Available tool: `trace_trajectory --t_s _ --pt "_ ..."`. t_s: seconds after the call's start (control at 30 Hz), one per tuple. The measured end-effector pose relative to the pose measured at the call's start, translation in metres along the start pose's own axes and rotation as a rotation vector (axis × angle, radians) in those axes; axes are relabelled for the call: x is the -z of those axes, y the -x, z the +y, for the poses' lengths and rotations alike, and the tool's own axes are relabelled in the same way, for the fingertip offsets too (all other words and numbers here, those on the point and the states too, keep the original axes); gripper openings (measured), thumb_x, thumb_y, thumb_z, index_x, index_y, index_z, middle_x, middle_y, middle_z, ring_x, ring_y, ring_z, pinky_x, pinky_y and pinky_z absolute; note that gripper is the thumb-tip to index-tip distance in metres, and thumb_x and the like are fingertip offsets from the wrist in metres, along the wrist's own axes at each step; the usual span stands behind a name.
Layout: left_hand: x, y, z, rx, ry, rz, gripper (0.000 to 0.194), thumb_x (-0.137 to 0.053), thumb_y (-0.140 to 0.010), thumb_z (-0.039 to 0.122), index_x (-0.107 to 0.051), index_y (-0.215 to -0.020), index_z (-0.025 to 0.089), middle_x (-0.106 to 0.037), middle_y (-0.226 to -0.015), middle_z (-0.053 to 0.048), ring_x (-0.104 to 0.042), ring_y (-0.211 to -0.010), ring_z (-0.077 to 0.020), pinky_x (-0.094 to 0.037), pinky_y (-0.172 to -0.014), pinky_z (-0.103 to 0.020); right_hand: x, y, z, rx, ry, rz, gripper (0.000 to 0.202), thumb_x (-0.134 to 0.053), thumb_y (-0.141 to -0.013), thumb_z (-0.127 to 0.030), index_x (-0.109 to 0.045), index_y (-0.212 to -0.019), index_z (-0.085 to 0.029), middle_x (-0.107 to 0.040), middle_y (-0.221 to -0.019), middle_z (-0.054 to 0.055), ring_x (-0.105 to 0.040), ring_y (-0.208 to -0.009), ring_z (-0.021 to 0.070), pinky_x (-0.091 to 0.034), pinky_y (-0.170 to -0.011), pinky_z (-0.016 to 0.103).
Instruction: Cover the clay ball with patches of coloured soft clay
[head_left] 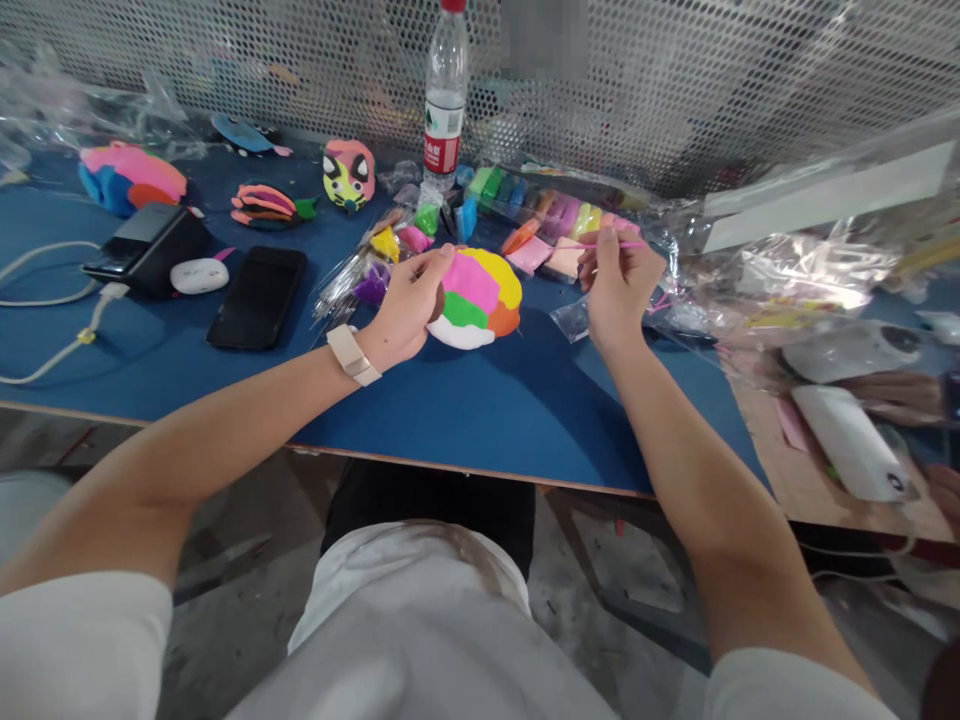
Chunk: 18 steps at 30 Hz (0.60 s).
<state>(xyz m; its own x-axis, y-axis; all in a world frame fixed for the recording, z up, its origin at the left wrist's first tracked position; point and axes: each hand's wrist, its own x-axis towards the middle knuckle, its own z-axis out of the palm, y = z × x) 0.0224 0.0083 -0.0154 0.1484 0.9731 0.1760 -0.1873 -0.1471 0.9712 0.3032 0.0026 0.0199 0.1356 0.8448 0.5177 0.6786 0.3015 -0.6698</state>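
My left hand (409,308) pinches the left edge of a rounded clay piece (474,284), held above the blue table. Patches of pink, yellow, green, orange and white clay cover its face. To the right, my right hand (621,285) is closed around a thin pink modelling tool (634,245), apart from the clay piece. Between and behind my hands lie small packs of coloured clay, among them a pink pack (529,254) and a peach pack (564,262). A purple pack (373,284) is just beyond my left wrist.
A water bottle (445,110) stands at the back. Finished-looking clay figures, including a cat-like face (349,174), sit at the back left. A black phone (258,298), white mouse (199,276) and dark box (154,248) are left. Crumpled clear plastic (802,270) covers the right.
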Motion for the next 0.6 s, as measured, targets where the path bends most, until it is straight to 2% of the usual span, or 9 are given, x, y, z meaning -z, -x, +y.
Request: trace_trajectory --t_s 0.07,0.13,0.3,0.43,0.53,0.6 --pt "0.001 -0.003 -0.005 0.073 0.055 0.022 0.084 -0.067 -0.097 0.102 -0.039 -0.072 0.027 -0.025 -0.061 0.004 -0.041 -0.067 -0.0158 -0.041 -0.066 -0.038 -0.003 -0.004 0.011 -0.086 -0.028 0.143 0.08 -0.041 -0.11 -0.096 -0.083 -0.108 -0.027 -0.072 -0.076 0.007 -0.077 -0.068 0.026 -0.059 -0.058 0.04" --pt "0.002 -0.003 -0.009 0.122 0.071 0.037 0.084 -0.072 -0.097 0.098 -0.036 -0.071 0.027 -0.026 -0.062 0.004 -0.04 -0.066 -0.0154 -0.041 -0.066 -0.038 -0.003 -0.008 0.02 -0.144 -0.055 0.176 0.078 -0.047 -0.107 -0.097 -0.08 -0.102 -0.027 -0.07 -0.072 0.005 -0.073 -0.061 0.0234 -0.056 -0.054 0.037" --pt "0.002 0.001 -0.009 0.137 0.002 0.015 0.083 -0.068 -0.096 0.102 -0.04 -0.072 0.027 -0.024 -0.061 0.004 -0.044 -0.063 -0.0165 -0.037 -0.062 -0.037 0.001 -0.013 0.037 -0.281 -0.134 0.047 0.076 -0.052 -0.105 -0.097 -0.083 -0.107 -0.027 -0.073 -0.071 0.007 -0.07 -0.058 0.0234 -0.055 -0.053 0.038" --pt "0.0 0.003 -0.002 0.157 0.008 0.001 0.088 -0.069 -0.088 0.107 -0.035 -0.071 0.028 -0.029 -0.059 0.004 -0.044 -0.062 -0.0159 -0.045 -0.062 -0.037 0.001 -0.014 0.043 -0.351 -0.235 -0.079 0.075 -0.053 -0.106 -0.093 -0.084 -0.109 -0.025 -0.074 -0.068 0.009 -0.075 -0.064 0.0269 -0.058 -0.056 0.04" --pt "-0.004 0.004 0.001 0.18 0.041 -0.02 0.087 -0.068 -0.088 0.107 -0.033 -0.071 0.029 -0.033 -0.057 0.004 -0.049 -0.062 -0.0165 -0.049 -0.064 -0.038 0.002 -0.015 0.045 -0.345 -0.239 -0.142 0.064 -0.055 -0.112 -0.08 -0.082 -0.102 -0.023 -0.074 -0.065 0.009 -0.074 -0.063 0.0249 -0.059 -0.058 0.039" --pt "-0.006 0.005 0.0 0.199 0.08 -0.045 0.083 -0.067 -0.091 0.105 -0.039 -0.072 0.029 -0.039 -0.057 0.003 -0.056 -0.064 -0.0183 -0.051 -0.065 -0.038 0.004 -0.015 0.045 -0.331 -0.208 -0.142 0.051 -0.059 -0.113 -0.066 -0.079 -0.096 -0.023 -0.074 -0.066 0.009 -0.071 -0.061 0.0227 -0.06 -0.06 0.039"
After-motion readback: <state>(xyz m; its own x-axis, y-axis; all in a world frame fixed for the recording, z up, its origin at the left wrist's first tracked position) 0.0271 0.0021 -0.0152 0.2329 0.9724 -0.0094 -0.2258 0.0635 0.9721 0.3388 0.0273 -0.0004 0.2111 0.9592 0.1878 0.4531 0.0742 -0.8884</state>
